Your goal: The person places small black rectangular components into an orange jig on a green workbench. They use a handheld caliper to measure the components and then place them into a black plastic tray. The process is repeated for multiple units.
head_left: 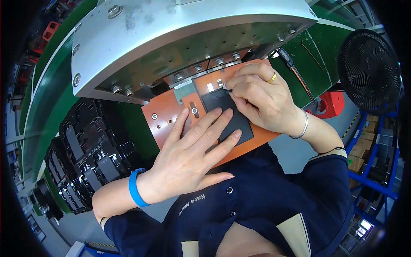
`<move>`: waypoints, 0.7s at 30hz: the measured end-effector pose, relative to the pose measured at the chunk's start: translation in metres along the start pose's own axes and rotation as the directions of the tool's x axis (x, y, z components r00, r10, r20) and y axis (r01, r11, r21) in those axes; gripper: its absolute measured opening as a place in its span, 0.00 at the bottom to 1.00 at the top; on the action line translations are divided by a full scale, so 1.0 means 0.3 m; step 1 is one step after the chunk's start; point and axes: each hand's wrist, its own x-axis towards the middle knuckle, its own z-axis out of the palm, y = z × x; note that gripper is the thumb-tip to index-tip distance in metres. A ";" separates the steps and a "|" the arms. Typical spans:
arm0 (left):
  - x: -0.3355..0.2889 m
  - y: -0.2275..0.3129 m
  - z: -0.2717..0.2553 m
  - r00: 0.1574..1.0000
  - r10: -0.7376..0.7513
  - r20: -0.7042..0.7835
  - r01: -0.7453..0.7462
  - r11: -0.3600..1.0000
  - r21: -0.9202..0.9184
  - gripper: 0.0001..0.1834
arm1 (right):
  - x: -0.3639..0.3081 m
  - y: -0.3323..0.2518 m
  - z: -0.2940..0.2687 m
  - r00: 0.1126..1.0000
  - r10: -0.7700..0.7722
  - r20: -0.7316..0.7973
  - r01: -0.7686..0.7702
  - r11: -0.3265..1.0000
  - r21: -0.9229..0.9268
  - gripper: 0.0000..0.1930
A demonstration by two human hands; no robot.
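A flat black rectangular pack (234, 120) lies on an orange fixture plate (165, 109) under a metal press. My left hand (192, 150), with a blue wristband, rests on it with fingers spread, the fingertips pressing on its lower left part. At the pack's far edge my right hand (265, 100) is closed in a pinch, fingertips together. What it pinches is too small and too covered to make out. Small silvery tabs (210, 87) show just beyond that edge. A screw in a slotted orange block (195, 111) sits beside the pack.
The silver press body (188, 25) overhangs the plate's far side. Stacked black trays (92, 145) holding grey packs stand at the left. On the right are a pen-like tool (295, 70), a red holder (330, 104) and a black fan (369, 70).
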 end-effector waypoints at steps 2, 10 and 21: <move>0.000 -0.001 0.002 1.000 0.004 -0.003 -0.004 1.000 0.002 0.42 | 0.007 -0.005 -0.006 0.999 -0.016 0.030 0.016 1.000 -0.024 0.08; -0.002 0.000 0.004 1.000 -0.017 -0.012 0.017 1.000 -0.007 0.42 | 0.024 -0.037 -0.005 0.991 -0.028 0.131 0.057 0.973 -0.224 0.12; -0.005 0.002 0.008 0.999 -0.031 0.010 0.031 0.999 0.007 0.42 | 0.027 -0.015 -0.012 0.962 0.035 0.271 -0.018 0.998 -0.064 0.17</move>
